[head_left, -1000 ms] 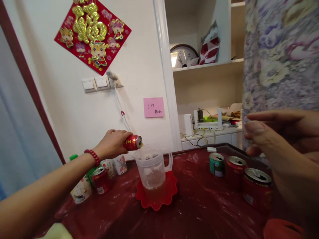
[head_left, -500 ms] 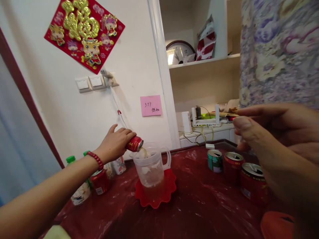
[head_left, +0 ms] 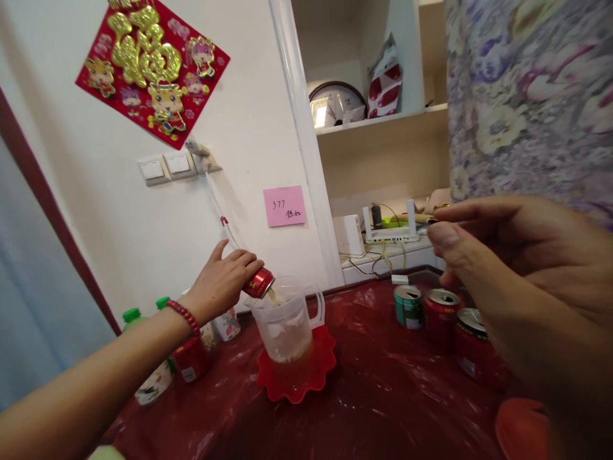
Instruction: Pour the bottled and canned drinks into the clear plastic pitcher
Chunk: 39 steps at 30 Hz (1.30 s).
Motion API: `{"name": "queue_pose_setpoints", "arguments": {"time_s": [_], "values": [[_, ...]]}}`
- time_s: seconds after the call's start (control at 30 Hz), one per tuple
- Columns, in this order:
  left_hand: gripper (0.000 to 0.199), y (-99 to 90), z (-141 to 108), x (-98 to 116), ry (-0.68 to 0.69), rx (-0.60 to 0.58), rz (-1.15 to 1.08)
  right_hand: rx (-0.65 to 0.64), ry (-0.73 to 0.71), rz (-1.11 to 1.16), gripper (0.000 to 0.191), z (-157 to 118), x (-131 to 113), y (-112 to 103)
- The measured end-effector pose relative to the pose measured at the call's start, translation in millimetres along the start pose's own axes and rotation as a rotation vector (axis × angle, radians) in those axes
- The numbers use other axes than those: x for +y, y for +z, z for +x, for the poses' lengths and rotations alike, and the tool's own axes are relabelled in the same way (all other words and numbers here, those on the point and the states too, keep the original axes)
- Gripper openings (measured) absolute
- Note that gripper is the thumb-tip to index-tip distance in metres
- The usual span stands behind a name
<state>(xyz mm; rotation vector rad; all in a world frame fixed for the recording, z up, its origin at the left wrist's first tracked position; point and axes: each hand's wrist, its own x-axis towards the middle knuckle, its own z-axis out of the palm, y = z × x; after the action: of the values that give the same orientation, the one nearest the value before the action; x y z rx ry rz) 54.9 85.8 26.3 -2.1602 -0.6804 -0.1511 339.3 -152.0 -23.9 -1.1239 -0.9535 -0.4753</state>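
My left hand (head_left: 225, 281), with a red bead bracelet (head_left: 184, 317) on the wrist, grips a red drink can (head_left: 259, 283). The can is tipped to the right, and pale liquid runs from its mouth into a clear plastic pitcher (head_left: 287, 326). White chunks, perhaps ice, show in the pitcher above a little amber liquid. Under the pitcher lies a red scalloped plate (head_left: 322, 370). My right hand (head_left: 522, 275) hangs in the air at the right, fingers loosely curled, with a gap between thumb and forefinger and nothing visible in it.
At right stand a green can (head_left: 408, 308) and two red cans (head_left: 441, 313), partly behind my right hand. Green-capped bottles (head_left: 153, 386) and another red can (head_left: 190, 359) stand at left. An orange-red object (head_left: 522, 427) lies near the front right. A white router (head_left: 391, 235) sits behind the table.
The view has shifted slightly. Liquid keeps pouring from the tilted can in my left hand. My right hand appears a little farther left in view, with its pose much the same.
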Motion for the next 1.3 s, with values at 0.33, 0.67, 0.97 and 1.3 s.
{"name": "queue_pose_setpoints", "arguments": {"time_s": [0.33,0.67,0.97,1.3], "values": [[0.055,2.2,0.7,0.8,0.029,0.032,0.018,0.004,-0.013,-0.043,0.026,-2.3,-0.5,-0.6],[0.057,0.2,1.3,3.4,0.048,0.053,0.04,0.0,-0.006,-0.025,0.026,-0.8,-2.0,0.3],[0.052,-0.3,2.3,5.8,0.044,0.055,0.022,0.001,-0.009,-0.01,0.025,-3.7,-2.3,-1.4],[0.051,-2.5,2.5,7.8,0.049,0.026,0.071,0.0,-0.021,-0.022,0.026,-2.4,-1.9,0.0]]}}
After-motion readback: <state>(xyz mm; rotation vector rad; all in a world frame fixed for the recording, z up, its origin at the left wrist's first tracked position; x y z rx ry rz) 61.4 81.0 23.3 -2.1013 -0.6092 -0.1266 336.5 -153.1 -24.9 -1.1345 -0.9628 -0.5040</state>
